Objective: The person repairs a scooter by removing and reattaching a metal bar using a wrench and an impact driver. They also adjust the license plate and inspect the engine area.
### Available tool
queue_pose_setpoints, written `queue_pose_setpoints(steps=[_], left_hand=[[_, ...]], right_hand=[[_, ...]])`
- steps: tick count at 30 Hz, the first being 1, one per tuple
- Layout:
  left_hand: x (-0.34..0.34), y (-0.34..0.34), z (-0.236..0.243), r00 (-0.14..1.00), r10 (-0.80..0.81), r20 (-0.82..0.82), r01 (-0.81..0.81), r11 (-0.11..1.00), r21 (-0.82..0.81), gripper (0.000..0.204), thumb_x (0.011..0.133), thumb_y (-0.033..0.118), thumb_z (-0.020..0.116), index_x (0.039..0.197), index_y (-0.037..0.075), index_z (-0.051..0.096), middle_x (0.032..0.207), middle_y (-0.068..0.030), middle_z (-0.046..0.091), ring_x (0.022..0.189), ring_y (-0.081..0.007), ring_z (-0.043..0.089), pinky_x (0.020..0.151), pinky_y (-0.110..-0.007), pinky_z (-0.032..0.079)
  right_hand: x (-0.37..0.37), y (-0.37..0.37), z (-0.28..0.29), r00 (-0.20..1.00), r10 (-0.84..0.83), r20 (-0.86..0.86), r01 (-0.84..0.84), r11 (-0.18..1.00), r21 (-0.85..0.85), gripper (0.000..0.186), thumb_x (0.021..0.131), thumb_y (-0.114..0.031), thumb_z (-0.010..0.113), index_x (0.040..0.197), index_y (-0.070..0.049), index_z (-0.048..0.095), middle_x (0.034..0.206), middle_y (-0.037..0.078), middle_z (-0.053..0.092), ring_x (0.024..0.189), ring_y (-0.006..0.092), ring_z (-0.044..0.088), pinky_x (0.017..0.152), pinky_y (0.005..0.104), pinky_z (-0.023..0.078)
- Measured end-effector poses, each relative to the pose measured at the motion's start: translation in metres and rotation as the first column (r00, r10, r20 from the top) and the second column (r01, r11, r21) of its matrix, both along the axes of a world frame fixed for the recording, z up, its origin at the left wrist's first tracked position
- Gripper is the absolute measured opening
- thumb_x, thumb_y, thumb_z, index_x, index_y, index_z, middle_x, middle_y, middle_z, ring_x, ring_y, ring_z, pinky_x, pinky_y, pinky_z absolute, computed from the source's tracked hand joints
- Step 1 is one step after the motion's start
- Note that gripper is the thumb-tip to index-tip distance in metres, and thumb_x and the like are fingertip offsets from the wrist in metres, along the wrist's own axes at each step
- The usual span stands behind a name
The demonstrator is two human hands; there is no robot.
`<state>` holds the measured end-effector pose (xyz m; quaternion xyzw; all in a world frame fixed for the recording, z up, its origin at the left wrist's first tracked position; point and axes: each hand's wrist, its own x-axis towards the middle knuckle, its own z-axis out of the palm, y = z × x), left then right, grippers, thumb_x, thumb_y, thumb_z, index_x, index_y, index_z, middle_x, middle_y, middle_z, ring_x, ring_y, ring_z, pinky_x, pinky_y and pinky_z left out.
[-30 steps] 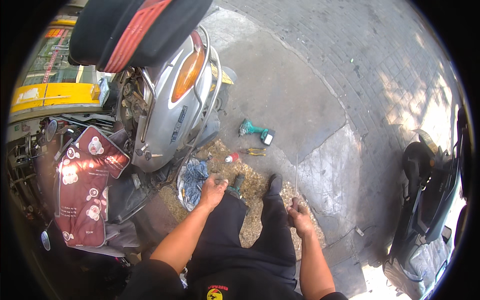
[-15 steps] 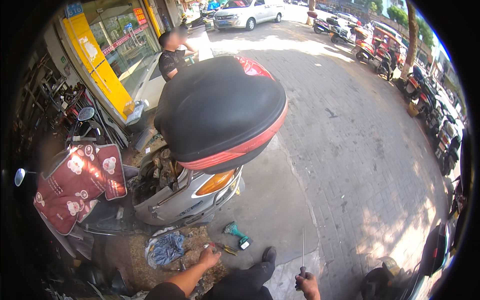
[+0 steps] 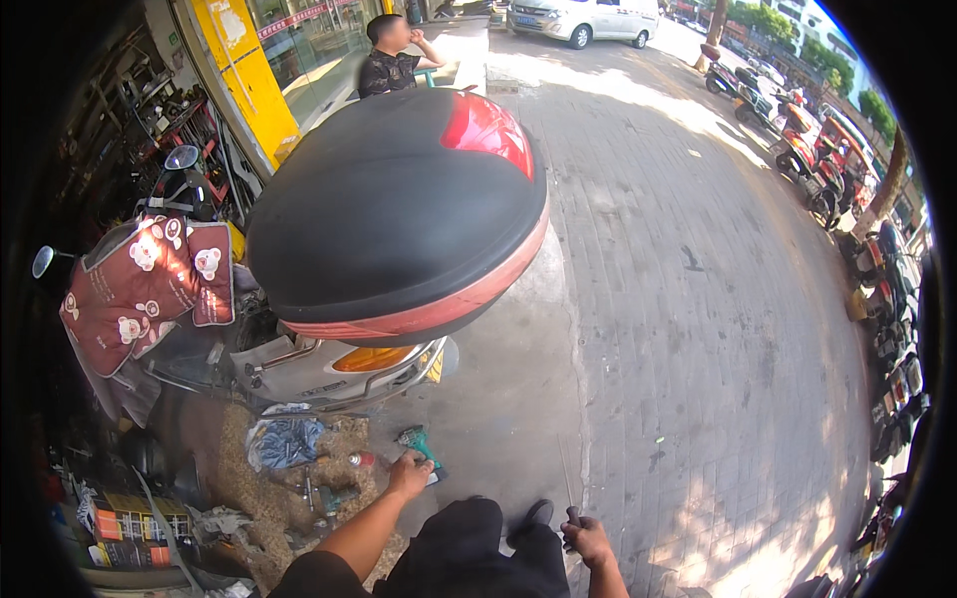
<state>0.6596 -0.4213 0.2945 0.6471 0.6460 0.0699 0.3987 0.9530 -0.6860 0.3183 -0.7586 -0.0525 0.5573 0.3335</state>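
My left hand (image 3: 408, 475) reaches down to a teal power drill (image 3: 420, 445) lying on the pavement and touches its near end. My right hand (image 3: 588, 539) is closed around the dark handle of a thin, long metal tool (image 3: 566, 480) that points up and away. A small red-capped object (image 3: 361, 459) lies just left of the drill. A silver scooter (image 3: 329, 367) with a big black and red top box (image 3: 399, 214) stands right in front of me.
A blue rag (image 3: 284, 441) and small tools lie on the dirty ground under the scooter's tail. A red patterned cover (image 3: 140, 284) drapes the handlebars. A person (image 3: 391, 58) sits by the yellow shopfront (image 3: 244, 80). Parked scooters (image 3: 817, 169) line the right side of the brick pavement.
The view has tilted upward, showing more street. My left hand moved from the ground by the rag to the teal drill. My right hand keeps hold of the thin tool.
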Motion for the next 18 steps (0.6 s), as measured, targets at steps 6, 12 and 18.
queue_pose_setpoints(steps=[6, 12, 18], left_hand=[[0.045, -0.027, -0.026, 0.976, 0.215, 0.018, -0.215, 0.977, -0.018, 0.033, 0.082, 0.028, 0.067, 0.101, 0.001, 0.066, 0.098, -0.0207, 0.069, 0.094, -0.0337, 0.066, 0.082, -0.040, 0.051], [0.065, -0.035, -0.067, 0.861, 0.500, 0.096, -0.477, 0.858, -0.192, 0.022, 0.087, 0.024, 0.063, 0.096, 0.004, 0.062, 0.086, -0.0103, 0.066, 0.072, -0.0218, 0.065, 0.061, -0.034, 0.052], [0.106, 0.006, -0.086, 0.725, 0.681, 0.100, -0.629, 0.715, -0.304, 0.018, 0.091, 0.025, 0.059, 0.096, 0.007, 0.060, 0.083, -0.0043, 0.062, 0.066, -0.0160, 0.062, 0.055, -0.031, 0.051]], right_hand=[[0.097, 0.067, 0.003, 0.961, 0.271, 0.052, -0.274, 0.960, 0.058, 0.027, 0.083, -0.019, 0.070, 0.093, 0.005, 0.062, 0.076, 0.009, 0.062, 0.064, 0.0180, 0.060, 0.057, 0.0320, 0.051], [0.154, 0.157, -0.010, 0.839, 0.540, 0.068, -0.544, 0.834, 0.090, 0.021, 0.082, -0.017, 0.069, 0.089, 0.001, 0.060, 0.071, 0.006, 0.060, 0.063, 0.0140, 0.058, 0.056, 0.0302, 0.049], [0.169, 0.260, -0.079, 0.789, 0.592, 0.166, -0.615, 0.761, 0.207, 0.015, 0.081, -0.012, 0.069, 0.085, 0.000, 0.059, 0.069, 0.005, 0.059, 0.062, 0.0129, 0.056, 0.058, 0.0302, 0.047]])
